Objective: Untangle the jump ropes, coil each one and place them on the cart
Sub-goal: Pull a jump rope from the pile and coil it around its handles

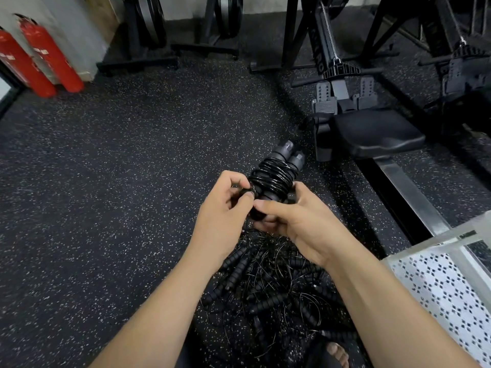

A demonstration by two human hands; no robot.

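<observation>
A black jump rope [273, 174] is held in mid-air at the centre, its thin cord wound in several turns around its two handles, whose caps point up and away. My right hand [297, 221] grips the lower end of the handles. My left hand [225, 205] pinches the cord at the left side of the bundle. Below my hands, a tangled pile of black jump ropes [273, 285] with ribbed handles lies on the floor. The white perforated cart [446, 282] stands at the lower right; no rope shows on the visible part.
A rowing machine [372, 134] with a black seat and metal rail runs along the right. Two red fire extinguishers [39, 57] lean at the far left. Black equipment stands line the back wall. My sandalled foot [337, 353] is at the bottom edge. The floor is speckled black rubber.
</observation>
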